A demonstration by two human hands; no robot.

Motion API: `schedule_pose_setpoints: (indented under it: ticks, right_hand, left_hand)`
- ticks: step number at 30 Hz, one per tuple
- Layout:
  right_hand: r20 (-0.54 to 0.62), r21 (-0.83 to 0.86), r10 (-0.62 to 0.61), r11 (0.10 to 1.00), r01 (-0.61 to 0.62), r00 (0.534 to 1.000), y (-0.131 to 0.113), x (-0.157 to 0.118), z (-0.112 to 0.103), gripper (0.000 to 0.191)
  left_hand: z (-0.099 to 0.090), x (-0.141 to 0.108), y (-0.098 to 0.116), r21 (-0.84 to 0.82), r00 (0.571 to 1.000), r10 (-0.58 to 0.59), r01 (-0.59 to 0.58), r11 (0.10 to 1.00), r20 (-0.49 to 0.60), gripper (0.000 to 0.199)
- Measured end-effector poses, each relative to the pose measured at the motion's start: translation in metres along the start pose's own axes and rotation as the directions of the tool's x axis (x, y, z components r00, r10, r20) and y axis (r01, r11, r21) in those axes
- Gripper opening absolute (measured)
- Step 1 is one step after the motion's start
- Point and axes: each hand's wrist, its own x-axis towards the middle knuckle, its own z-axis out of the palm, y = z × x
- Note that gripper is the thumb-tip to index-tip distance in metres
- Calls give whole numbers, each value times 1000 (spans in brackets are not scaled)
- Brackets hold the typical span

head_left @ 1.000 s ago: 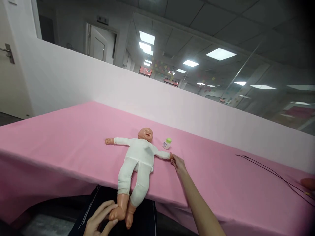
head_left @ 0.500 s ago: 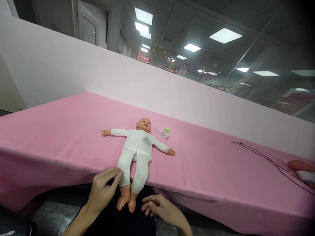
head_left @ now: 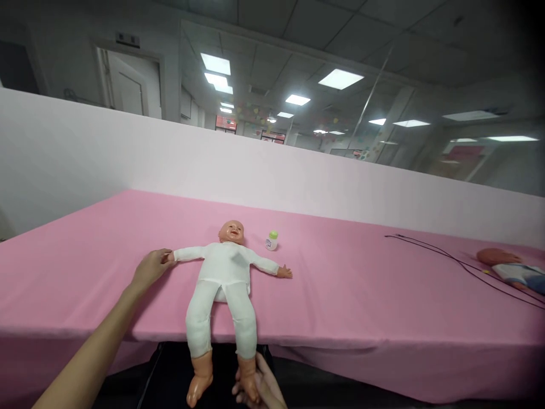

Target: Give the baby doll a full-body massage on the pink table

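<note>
A baby doll (head_left: pixel 226 264) in a white top and trousers lies face up on the pink cloth, arms spread and bare feet hanging over the front edge. My left hand (head_left: pixel 152 267) is closed around the doll's hand at the left of the view. At the bottom, my right hand (head_left: pixel 266 383) wraps around the doll's foot on the right side of the view, partly hidden behind it. A small clear bottle with a green cap (head_left: pixel 271 241) stands beside the doll's head, apart from both hands.
The pink cloth (head_left: pixel 340 284) covers the table, and a low white wall (head_left: pixel 272 176) runs along its back. Black cables (head_left: pixel 443 253) lie at the right, near a second doll (head_left: pixel 506 264) in white and blue. Beyond the wall is glass with ceiling lights.
My left hand has moved from beside the doll's leg up to its hand and closed on it. My right hand has taken hold of a foot. The doll's legs are farther apart.
</note>
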Motion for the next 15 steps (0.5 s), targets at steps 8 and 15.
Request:
schedule_pose_setpoints:
  ticks: [8,15]
  right_hand:
    - [-90,-372,-424,854,365,901,-37,-5,6,91]
    - [-63,-337,-581,778,531,812,-112,45,55,58]
  left_hand:
    - [26,13,32,-922,944,-330,152,356,28,47]
    - [64,42,96,-869,938,-276,-51,493,-211,43]
